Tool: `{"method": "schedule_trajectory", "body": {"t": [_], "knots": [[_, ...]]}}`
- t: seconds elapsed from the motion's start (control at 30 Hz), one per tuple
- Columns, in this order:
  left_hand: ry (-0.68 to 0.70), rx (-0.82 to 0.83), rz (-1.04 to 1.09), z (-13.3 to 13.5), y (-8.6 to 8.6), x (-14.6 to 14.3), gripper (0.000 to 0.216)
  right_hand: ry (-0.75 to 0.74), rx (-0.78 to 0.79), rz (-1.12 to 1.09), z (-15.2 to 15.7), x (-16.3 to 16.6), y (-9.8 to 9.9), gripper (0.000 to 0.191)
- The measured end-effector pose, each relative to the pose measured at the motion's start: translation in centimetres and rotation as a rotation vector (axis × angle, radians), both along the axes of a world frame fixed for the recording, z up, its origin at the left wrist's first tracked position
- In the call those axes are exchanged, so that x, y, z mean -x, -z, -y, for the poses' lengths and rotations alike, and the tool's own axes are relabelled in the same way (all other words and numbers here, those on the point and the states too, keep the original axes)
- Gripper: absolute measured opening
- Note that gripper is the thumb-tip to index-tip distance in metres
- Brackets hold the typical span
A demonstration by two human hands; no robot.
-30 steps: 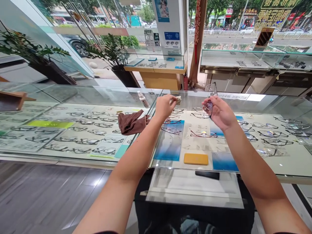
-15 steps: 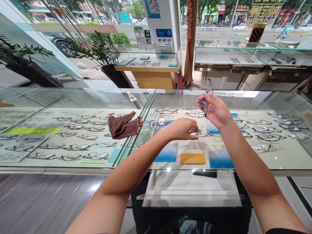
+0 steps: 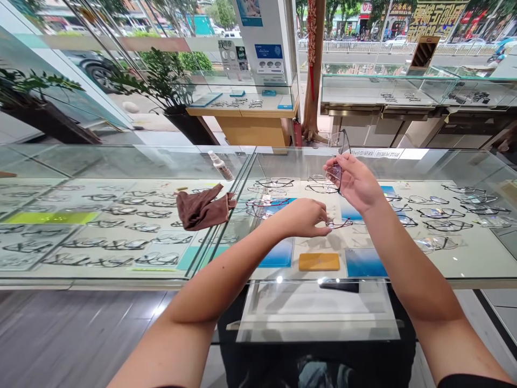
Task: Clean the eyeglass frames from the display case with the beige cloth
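Observation:
My right hand [image 3: 357,183] is raised over the glass display case [image 3: 404,283], its fingers closed on a pair of eyeglasses [image 3: 343,143]. The eyeglasses are turned on end, one lens above the fingers and the other below. Lower and to the left, my left hand [image 3: 307,216] is over the case with fingers curved and thumb apart. Nothing shows clearly between them. Red-framed glasses [image 3: 341,223] appear just beyond its fingertips. A crumpled brown cloth [image 3: 204,207] lies on the glass to the left, close to a white spray bottle [image 3: 221,165].
Rows of glasses [image 3: 127,244] fill the case under the glass. A yellow-orange case [image 3: 319,262] sits near the front, between blue cards [image 3: 365,263]. Farther off are a wooden-fronted display counter [image 3: 254,129], potted plants [image 3: 173,102] and another glass showcase [image 3: 388,94].
My left hand has shifted slightly down and right, and its thumb and fingers have drawn a little closer. My right hand still holds the eyeglasses in nearly the same spot.

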State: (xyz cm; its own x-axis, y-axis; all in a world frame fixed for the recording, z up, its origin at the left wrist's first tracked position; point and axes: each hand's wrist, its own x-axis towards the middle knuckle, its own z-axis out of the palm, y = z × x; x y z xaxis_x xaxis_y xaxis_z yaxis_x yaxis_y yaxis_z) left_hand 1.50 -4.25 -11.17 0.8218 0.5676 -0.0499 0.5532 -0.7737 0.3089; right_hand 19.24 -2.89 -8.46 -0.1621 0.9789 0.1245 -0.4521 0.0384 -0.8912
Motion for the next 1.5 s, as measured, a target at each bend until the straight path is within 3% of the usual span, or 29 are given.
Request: {"method": "schedule_trajectory", "body": {"t": [0.17,0.33,0.43,0.53,0.63,0.73,1.07,1.33,1.5], "knots": [[-0.187,-0.005,0.188,-1.1,-0.3,0.7,0.040,-0.003,-0.016,0.003,0.0,-0.1,-0.1,0.024],[-0.317,0.033,0.370,-1.8,-0.8,1.6,0.018,0.000,-0.005,0.013,-0.1,-0.2,-0.1,0.024],[-0.468,0.223,0.642,-2.2,-0.9,2.1,0.008,-0.003,-0.006,0.012,-0.2,-0.2,-0.1,0.024],[-0.562,0.552,0.999,-2.9,-1.0,2.4,0.028,-0.006,-0.005,-0.002,-0.2,-0.1,0.0,0.027],[-0.526,0.871,1.196,-3.1,-1.2,2.3,0.044,-0.012,0.003,-0.006,-0.1,0.1,-0.1,0.030],[-0.488,1.019,1.226,-3.0,-1.3,2.1,0.037,-0.006,0.015,0.003,0.0,0.1,-0.1,0.030],[-0.540,1.219,1.290,-2.8,-1.3,1.1,0.022,-0.013,-0.010,0.025,-0.1,-0.1,0.1,0.034],[-0.402,1.207,1.183,-2.2,-0.5,1.0,0.052,-0.038,-0.017,-0.005,0.0,0.2,0.2,0.034],[-0.403,1.244,1.176,-2.0,-0.6,0.8,0.051,-0.052,-0.027,-0.007,0.3,0.7,0.2,0.038]]}}
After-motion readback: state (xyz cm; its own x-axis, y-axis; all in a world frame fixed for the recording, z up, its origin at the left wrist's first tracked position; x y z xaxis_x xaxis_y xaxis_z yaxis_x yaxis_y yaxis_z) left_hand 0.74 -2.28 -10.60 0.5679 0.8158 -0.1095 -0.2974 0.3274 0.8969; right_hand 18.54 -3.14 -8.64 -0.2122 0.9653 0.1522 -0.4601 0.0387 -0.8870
